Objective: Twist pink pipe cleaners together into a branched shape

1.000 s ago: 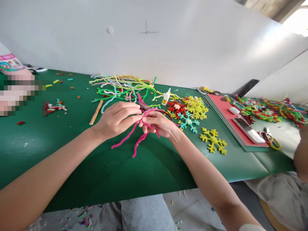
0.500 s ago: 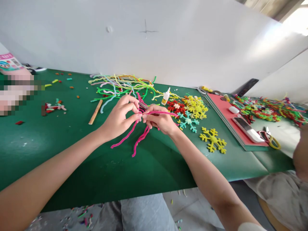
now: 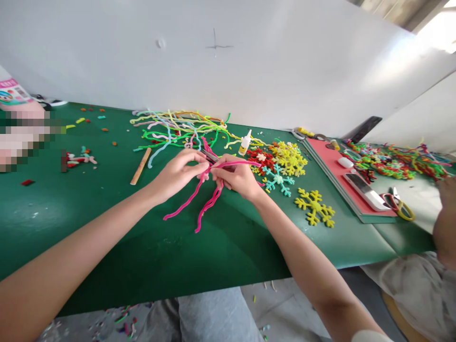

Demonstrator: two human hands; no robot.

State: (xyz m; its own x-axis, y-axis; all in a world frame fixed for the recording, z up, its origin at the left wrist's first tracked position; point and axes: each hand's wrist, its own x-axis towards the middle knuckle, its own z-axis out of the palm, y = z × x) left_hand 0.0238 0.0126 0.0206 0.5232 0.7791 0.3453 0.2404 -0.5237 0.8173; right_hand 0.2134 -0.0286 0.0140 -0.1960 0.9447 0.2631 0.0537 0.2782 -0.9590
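Note:
My left hand (image 3: pixel 176 175) and my right hand (image 3: pixel 238 179) meet over the green table (image 3: pixel 107 223), both pinched on a bunch of pink pipe cleaners (image 3: pixel 199 199). The loose pink ends trail down toward me from the pinch point. One pink strand bends across the top of my right hand. Behind my hands lies a tangle of coloured pipe cleaners (image 3: pixel 178 127).
A small glue bottle (image 3: pixel 245 143) stands by red, yellow and teal pipe-cleaner snowflakes (image 3: pixel 285 164); one yellow snowflake (image 3: pixel 315 207) lies apart. A wooden stick (image 3: pixel 141 166) lies to the left. A red board (image 3: pixel 342 175) holds a phone (image 3: pixel 363 191) and scissors (image 3: pixel 401 205). Another person sits at the right (image 3: pixel 447 218).
My left fingers shifted along the pink bunch, lifted half a second ago, and have closed onto it again. My right hand has risen slightly, with a strand now bent over it.

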